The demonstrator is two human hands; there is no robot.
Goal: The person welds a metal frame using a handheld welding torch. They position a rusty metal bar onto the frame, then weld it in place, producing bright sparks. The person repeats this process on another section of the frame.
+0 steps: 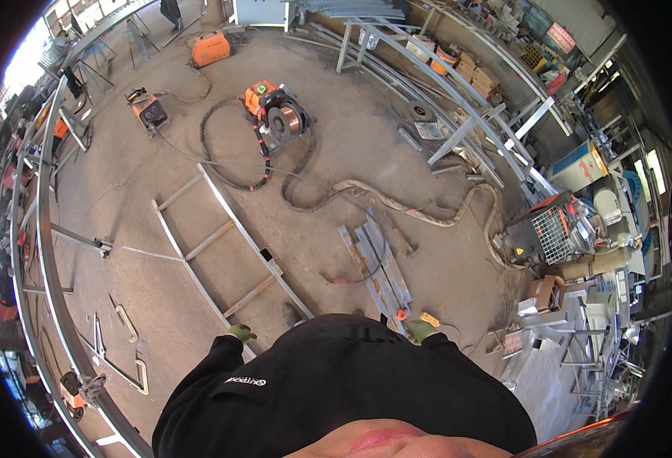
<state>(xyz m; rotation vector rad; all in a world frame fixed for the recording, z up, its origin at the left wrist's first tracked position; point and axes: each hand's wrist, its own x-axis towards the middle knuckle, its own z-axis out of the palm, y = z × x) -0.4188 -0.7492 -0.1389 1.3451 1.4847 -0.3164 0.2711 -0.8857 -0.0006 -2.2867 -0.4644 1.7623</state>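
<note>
My left hand [241, 333], in a pale green glove, hangs beside my body near the close end of a ladder-shaped steel frame [212, 246] lying on the floor. Its fingers look loosely apart, with nothing visible in them. My right hand [421, 330], gloved alike, is low on the other side; its fingers are too small and partly hidden to read. Close to it are a small orange round object [402, 314] and a yellow object [429, 318]. Several flat steel bars [376, 259] lie side by side just ahead, with a hammer-like tool [405, 241] beside them.
An orange wire feeder [275, 114] with a copper wire spool stands ahead amid coiled cables [208, 156]. Farther off are orange machines [211, 49]. A long steel rail [43, 221] runs along the left, near C-clamps [127, 324]. Metal racks [458, 130] line the right.
</note>
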